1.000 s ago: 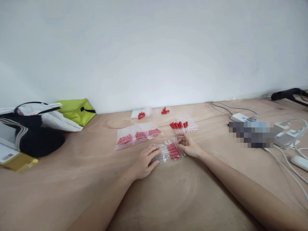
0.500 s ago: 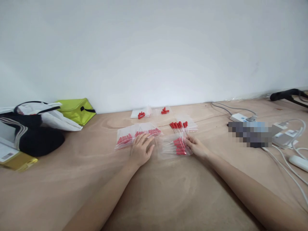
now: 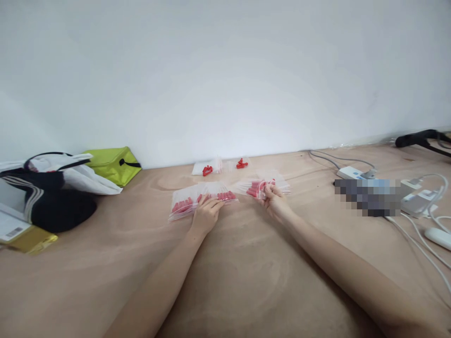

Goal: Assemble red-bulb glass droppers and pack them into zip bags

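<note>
Two hands at frame centre: left hand (image 3: 205,212) lies flat, fingers spread, on the bag stack (image 3: 197,196); right hand (image 3: 273,199) pinches a bag (image 3: 254,187) just right of it. Slippery plastic could slide, scattering the stack.

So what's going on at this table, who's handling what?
A person works bare-handed at a wooden table by a white wall. The left hand rests on a row of clear zip bags of red-capped tubes. The right hand grips another filled bag, lifted just over a stack of bags. Two small bags lie near the wall; totes sit left, chargers and cables right.
</note>
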Demonstrator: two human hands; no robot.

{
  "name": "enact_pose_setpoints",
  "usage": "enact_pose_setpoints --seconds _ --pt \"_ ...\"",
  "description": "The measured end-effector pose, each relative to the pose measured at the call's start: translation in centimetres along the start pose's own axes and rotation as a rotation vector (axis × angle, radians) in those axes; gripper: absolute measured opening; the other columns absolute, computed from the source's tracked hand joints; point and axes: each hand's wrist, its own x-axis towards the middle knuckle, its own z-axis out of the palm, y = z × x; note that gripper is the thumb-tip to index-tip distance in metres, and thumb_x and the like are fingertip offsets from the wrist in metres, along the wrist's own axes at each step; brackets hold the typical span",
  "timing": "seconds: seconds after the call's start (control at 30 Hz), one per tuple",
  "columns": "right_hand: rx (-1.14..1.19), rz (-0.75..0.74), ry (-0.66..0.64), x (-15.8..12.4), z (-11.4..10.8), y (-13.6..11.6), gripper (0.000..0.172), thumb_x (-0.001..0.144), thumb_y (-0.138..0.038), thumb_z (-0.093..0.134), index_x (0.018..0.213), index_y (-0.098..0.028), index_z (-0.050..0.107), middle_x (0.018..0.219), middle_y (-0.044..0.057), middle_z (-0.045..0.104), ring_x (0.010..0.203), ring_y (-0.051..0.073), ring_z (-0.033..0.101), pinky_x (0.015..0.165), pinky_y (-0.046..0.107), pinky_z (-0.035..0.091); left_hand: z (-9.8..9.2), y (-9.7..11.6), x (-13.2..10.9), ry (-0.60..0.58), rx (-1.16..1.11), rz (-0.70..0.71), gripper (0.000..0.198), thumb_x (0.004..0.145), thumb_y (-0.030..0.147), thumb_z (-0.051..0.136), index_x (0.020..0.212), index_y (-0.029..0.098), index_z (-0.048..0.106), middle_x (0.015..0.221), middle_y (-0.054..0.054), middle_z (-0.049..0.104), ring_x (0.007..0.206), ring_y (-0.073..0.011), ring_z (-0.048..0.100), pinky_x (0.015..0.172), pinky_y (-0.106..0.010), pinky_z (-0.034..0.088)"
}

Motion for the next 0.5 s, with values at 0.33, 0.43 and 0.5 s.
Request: enact_pose_setpoints --seconds 0.33,0.43,0.5 --pt "-0.174 0.134 -0.032 -0.4 3.0 3.8 0.016 0.073 -0.034 0.049 0.069 -0.023 0.039 0.085 0.006 0.062 0.083 0.018 0.061 0.076 0.034 0.049 -0.4 0.0 -0.5 0.033 -0.020 -0.078 0.028 0.079 0.010 0.040 0.084 0.021 0.065 0.086 -0.002 0.068 0.090 -0.0194 0.059 0.092 -0.043 0.036" --pt "-0.330 0.170 -0.140 -1.3 1.5 2.9 0.014 0.068 -0.031 0.058 0.064 -0.020 0.050 0.072 0.009 0.065 0.073 0.021 0.063 0.067 0.035 0.051 -0.4 0.2 -0.5 0.065 -0.034 -0.092 0.027 0.077 0.010 0.041 0.084 0.021 0.064 0.086 -0.002 0.067 0.091 -0.0200 0.057 0.092 -0.043 0.037" --pt "-0.463 0.153 -0.179 -1.0 -0.4 1.4 0.017 0.060 -0.029 0.066 0.059 -0.018 0.054 0.059 0.009 0.063 0.060 0.022 0.062 0.055 0.035 0.051 -0.5 0.5 -0.4 0.075 -0.040 -0.098 0.026 0.074 0.010 0.044 0.088 0.021 0.064 0.091 -0.003 0.065 0.095 -0.0211 0.054 0.092 -0.042 0.037"
